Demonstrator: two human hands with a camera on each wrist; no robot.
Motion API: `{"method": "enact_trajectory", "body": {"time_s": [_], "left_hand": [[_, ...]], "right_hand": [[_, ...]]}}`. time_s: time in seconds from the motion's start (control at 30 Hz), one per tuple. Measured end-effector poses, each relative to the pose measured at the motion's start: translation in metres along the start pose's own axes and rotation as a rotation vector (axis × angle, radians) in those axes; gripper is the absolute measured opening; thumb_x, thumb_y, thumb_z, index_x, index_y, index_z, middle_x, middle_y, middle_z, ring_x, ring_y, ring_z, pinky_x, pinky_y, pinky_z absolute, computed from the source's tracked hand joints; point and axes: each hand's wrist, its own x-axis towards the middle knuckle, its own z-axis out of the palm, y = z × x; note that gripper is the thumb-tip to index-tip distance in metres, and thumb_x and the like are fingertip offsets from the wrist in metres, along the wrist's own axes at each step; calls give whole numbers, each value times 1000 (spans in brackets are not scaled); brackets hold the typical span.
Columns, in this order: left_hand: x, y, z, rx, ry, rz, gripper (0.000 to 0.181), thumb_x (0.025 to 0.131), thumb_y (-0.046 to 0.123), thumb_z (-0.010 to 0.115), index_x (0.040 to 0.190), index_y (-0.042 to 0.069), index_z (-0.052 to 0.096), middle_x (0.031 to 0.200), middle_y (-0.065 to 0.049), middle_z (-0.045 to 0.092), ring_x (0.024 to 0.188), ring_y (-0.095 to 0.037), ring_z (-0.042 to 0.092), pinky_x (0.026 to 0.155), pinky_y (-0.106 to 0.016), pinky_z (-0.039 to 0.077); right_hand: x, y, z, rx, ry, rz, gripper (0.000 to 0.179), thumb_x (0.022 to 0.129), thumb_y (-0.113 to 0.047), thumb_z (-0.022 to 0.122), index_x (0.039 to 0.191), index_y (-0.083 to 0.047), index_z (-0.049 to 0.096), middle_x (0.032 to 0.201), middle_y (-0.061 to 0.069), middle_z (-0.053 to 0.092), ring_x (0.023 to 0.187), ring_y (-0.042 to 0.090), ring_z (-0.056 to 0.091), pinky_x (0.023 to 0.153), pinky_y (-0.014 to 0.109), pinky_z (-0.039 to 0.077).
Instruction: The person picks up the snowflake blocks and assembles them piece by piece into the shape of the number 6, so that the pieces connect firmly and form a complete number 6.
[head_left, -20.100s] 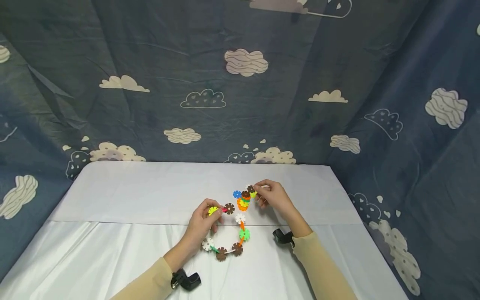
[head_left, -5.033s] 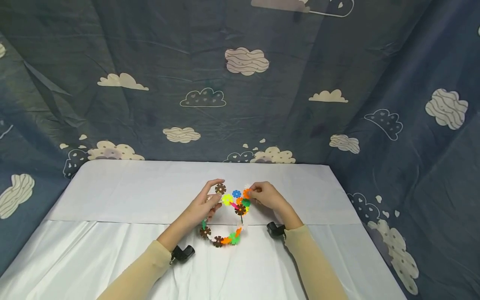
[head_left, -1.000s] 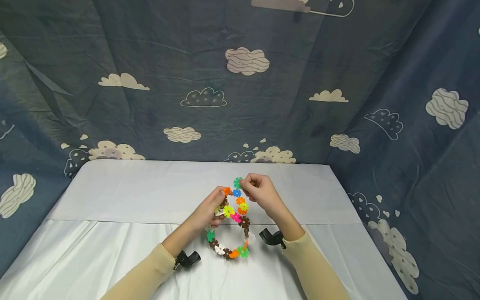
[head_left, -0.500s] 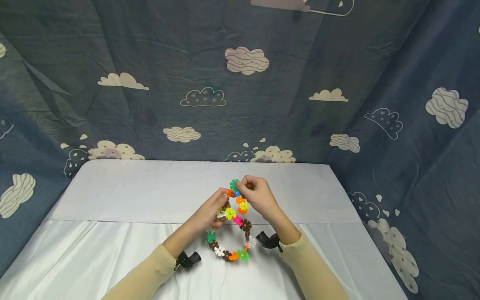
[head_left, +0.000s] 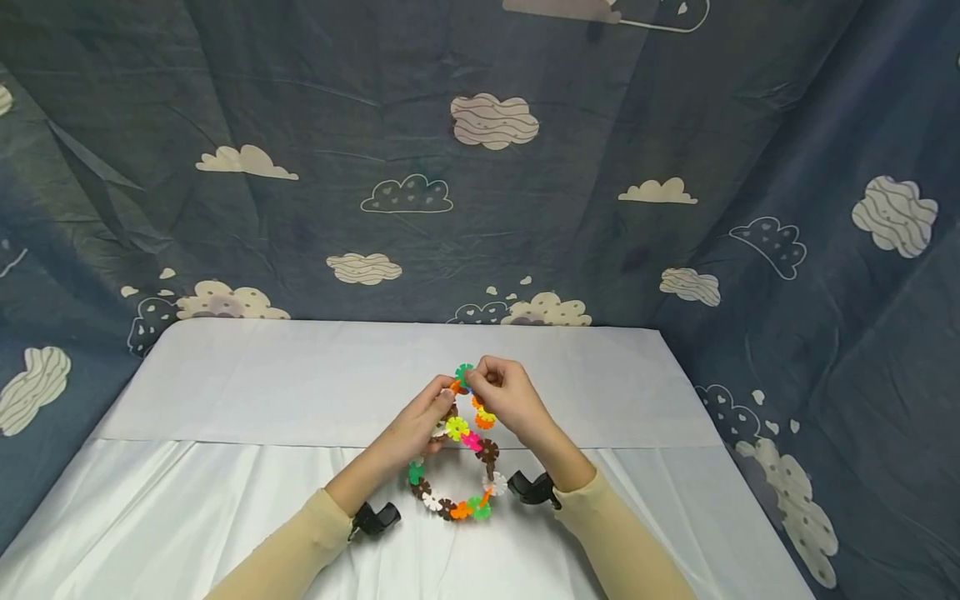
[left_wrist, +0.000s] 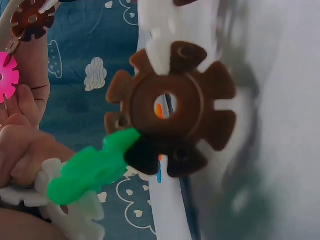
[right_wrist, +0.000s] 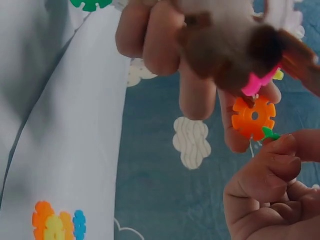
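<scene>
My left hand (head_left: 408, 425) holds a chain of flower-shaped plastic discs, an orange disc (right_wrist: 242, 120) at its end between the fingers. Thumb and finger of my right hand (head_left: 517, 396) pinch a green disc (head_left: 463, 373), which meets the orange disc's edge; how deep it sits in a slot cannot be seen. From the left hand the chain curves in a ring over the cloth, through yellow (head_left: 457, 428), pink (head_left: 471, 441), brown (head_left: 487, 451), white, orange and green discs. In the left wrist view a brown disc (left_wrist: 140, 105) with a green one (left_wrist: 87, 172) slotted in hangs close to the camera.
Loose orange and yellow discs (head_left: 485, 421) lie behind the ring, partly hidden by the right hand; a blue disc (right_wrist: 79, 225) stands by them in the right wrist view. White cloth (head_left: 262, 383) covers the table, with a cloud-print curtain (head_left: 525, 233) behind.
Over the last second my right hand has brought the green disc left and down to the orange one. Since the oldest frame the chain has grown longer and the loose pile smaller.
</scene>
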Motion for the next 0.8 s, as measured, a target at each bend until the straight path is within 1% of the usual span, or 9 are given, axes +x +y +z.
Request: {"method": "enact_trajectory", "body": {"time_s": [0.23,0.43,0.53,0.63,0.67,0.73,0.77,0.8], "left_hand": [[1,-2,1,48,-1,11,43,115,51,34,137,17,49,105,-7,48,60,-14,43,49,-18,39],[1,-3,0,49,-13,-5,43,114,54,33,134,20,49,103,-5,46,62,-14,42,50,-17,39],[1,-2,1,18,-37,-23,49,113,57,30,138,18,45,107,-10,46,61,-13,43,50,-16,37],[2,-1,0,-14,-53,-42,56,113,60,27,150,20,40,126,-17,52,55,-10,42,48,-16,37],[2,-1,-1,-32,-60,-38,57,113,59,25,152,19,38,126,-22,53,53,-10,42,48,-16,37],[3,-1,-2,-58,-61,-40,57,114,58,23,155,21,35,125,-21,57,50,-8,41,48,-17,38],[3,-1,-3,-72,-58,-41,56,114,58,23,156,23,34,121,-19,61,49,-8,41,49,-18,40],[3,-2,-4,-98,-63,-43,54,114,58,22,154,23,34,109,-16,62,48,-8,40,49,-19,39]], "right_hand": [[1,2,-1,32,-50,29,29,102,-16,62,75,-9,53,63,-2,51,56,14,42,51,22,35],[4,3,-1,29,-65,62,29,100,-17,63,74,-10,53,61,-3,51,55,13,41,50,22,34],[5,3,-1,32,-58,73,29,101,-18,63,75,-10,54,62,-2,51,55,13,41,51,22,35],[7,5,-3,19,-52,70,29,103,-22,63,77,-10,57,64,-2,51,57,14,41,52,22,36],[7,5,-4,10,-50,65,30,104,-24,64,79,-10,58,65,-1,51,57,14,41,52,23,36],[8,6,-6,-11,-44,52,30,105,-29,64,82,-10,62,66,-1,52,58,14,42,52,23,36],[8,7,-8,-13,-43,49,30,106,-31,65,85,-10,64,67,-1,52,58,14,42,53,23,36],[9,8,-9,-11,-39,49,30,106,-33,65,87,-9,66,67,-1,52,58,14,42,53,23,37]]}}
